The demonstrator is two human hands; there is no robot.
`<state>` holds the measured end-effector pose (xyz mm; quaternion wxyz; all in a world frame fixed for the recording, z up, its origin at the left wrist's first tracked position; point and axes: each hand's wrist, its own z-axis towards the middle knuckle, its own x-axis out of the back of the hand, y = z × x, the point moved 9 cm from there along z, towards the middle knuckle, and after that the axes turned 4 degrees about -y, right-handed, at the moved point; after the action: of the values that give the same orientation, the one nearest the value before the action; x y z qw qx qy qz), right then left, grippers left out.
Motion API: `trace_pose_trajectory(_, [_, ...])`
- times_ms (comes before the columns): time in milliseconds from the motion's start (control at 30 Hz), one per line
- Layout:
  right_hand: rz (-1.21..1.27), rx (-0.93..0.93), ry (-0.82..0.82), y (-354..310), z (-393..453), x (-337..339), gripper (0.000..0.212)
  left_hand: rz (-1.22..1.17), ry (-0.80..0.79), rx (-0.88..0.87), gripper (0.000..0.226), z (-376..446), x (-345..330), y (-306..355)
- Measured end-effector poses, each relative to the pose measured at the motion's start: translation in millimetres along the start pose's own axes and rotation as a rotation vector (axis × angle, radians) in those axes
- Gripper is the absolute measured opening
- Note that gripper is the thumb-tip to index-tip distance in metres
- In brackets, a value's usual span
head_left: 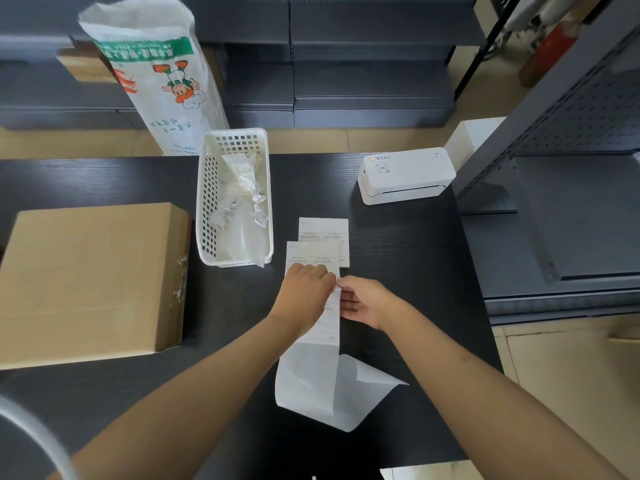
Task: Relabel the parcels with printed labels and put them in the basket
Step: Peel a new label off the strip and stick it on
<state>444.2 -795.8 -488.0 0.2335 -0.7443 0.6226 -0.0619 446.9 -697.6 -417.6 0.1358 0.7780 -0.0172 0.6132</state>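
A strip of printed labels (313,261) lies lengthwise on the dark table (398,271), its far end overlapping a second sheet of labels (325,230) just behind it; its near end runs into a length of bare backing paper (308,382) that curls up and folds over toward the right. The left hand (304,292) rests on the strip, fingers curled down onto the paper; the right hand (363,299) meets it at the strip's right edge, thumb and forefinger pinching a lifted corner of a label — the remaining fingers loosely bent. Left of the labels stands a white perforated basket (204,202), holding crumpled paper and clear film (242,202); farther left — touching the table's left part — lies a large brown cardboard box (90,271), flat and closed, with torn white scraps along its right side. Behind the labels, toward the table's far right, sits a white label printer (405,176); a small white box (471,136) stands just behind it. Beyond the basket a tall white printed sack (156,81) stands upright on the floor; grey metal shelves (571,168) fill the background and the right side.
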Motion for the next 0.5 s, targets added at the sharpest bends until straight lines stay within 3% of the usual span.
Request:
trace_pose_trajectory(333, [-0.049,0.017,0.004,-1.4,0.6,2.3,0.01,0.056,-0.055,0.015,0.011,3.3,-8.1,2.4])
trace_pose_trajectory(500, [-0.11,0.031,0.0,-1.0,0.6,3.8,0.011,-0.031,-0.063,0.031,0.025,4.9,-9.7,-1.8])
